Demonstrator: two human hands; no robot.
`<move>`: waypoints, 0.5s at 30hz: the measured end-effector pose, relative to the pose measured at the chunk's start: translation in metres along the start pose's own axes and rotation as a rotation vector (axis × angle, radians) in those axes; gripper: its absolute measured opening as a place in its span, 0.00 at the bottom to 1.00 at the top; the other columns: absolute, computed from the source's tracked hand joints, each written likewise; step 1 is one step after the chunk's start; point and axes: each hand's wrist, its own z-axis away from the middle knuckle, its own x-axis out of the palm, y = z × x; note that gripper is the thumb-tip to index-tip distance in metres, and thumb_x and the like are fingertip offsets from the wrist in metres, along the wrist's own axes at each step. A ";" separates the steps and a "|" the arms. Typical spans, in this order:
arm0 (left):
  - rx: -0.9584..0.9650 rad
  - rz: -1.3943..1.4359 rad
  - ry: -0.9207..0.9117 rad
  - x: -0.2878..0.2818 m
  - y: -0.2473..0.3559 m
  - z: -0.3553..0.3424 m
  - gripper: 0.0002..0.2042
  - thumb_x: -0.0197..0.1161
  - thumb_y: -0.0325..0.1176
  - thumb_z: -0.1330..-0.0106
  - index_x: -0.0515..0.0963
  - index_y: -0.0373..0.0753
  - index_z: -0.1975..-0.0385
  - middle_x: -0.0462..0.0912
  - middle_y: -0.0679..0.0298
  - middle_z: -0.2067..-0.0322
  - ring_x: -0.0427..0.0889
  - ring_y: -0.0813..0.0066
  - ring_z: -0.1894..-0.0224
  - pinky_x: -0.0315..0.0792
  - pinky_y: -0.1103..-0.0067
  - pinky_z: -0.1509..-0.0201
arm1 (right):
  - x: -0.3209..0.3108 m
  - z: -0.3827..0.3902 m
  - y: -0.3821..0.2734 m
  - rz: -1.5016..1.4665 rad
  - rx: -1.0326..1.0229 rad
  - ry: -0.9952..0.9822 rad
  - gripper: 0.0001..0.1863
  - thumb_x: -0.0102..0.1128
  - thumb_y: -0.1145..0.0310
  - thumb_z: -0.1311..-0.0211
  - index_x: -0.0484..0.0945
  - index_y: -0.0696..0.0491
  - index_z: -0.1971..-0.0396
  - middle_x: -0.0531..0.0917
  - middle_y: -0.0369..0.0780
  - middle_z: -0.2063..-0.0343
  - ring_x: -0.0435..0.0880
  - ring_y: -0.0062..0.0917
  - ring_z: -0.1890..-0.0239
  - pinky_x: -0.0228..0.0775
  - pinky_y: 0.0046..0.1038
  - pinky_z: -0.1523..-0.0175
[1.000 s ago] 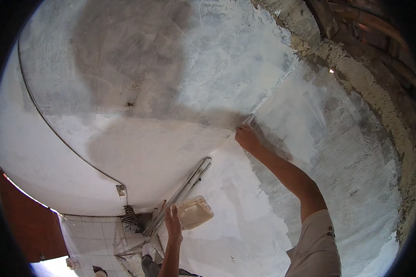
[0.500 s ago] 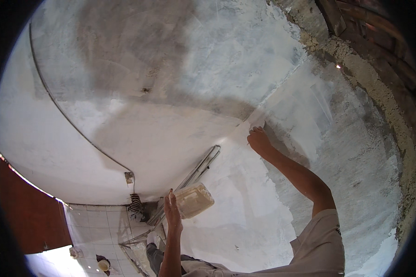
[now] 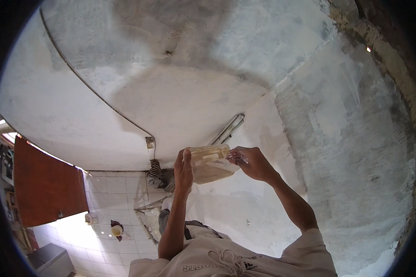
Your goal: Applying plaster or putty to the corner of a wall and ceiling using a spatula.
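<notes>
My left hand (image 3: 183, 171) grips a translucent, putty-smeared plastic tray (image 3: 205, 176) by its left side, out in front of my chest. On the tray's right, my right hand (image 3: 249, 164) is closed on a putty knife (image 3: 221, 165), its blade at the tray. Behind them stands the wall (image 3: 180, 97), patched white and grey, with a shadow across it and a seam running diagonally to the upper right.
Long metal bars (image 3: 229, 127) lean on the wall. A cable (image 3: 87, 85) runs to a box (image 3: 149, 143), with striped fabric (image 3: 154, 171) below. An orange-brown panel (image 3: 48, 177), a tiled floor (image 3: 111, 198), a cup (image 3: 116, 230) and a grey box (image 3: 50, 259) lie leftward.
My right hand has come down from the wall seam to the tray with the knife. My left hand and the tray are higher in view, which has tilted to show more floor and my shirt.
</notes>
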 end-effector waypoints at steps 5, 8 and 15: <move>-0.008 0.021 -0.077 0.010 0.012 0.010 0.18 0.48 0.45 0.26 0.74 0.34 0.55 0.79 0.67 0.66 0.72 0.85 0.64 0.68 0.85 0.60 | 0.023 0.010 0.010 0.090 -0.098 -0.026 0.10 0.60 0.74 0.41 0.78 0.60 0.60 0.84 0.47 0.66 0.85 0.34 0.61 0.76 0.30 0.56; -0.016 -0.001 -0.084 0.007 0.006 0.013 0.18 0.49 0.45 0.27 0.75 0.35 0.56 0.78 0.67 0.67 0.73 0.84 0.65 0.69 0.85 0.61 | 0.033 0.015 0.002 0.134 -0.098 -0.068 0.11 0.61 0.72 0.42 0.78 0.59 0.60 0.84 0.46 0.66 0.84 0.36 0.62 0.75 0.33 0.56; -0.086 -0.089 0.010 0.004 -0.006 0.013 0.19 0.49 0.45 0.27 0.75 0.34 0.56 0.78 0.66 0.68 0.73 0.83 0.66 0.69 0.84 0.62 | 0.031 0.021 -0.002 0.098 -0.066 -0.169 0.12 0.62 0.69 0.43 0.79 0.57 0.60 0.84 0.45 0.67 0.84 0.38 0.63 0.74 0.36 0.57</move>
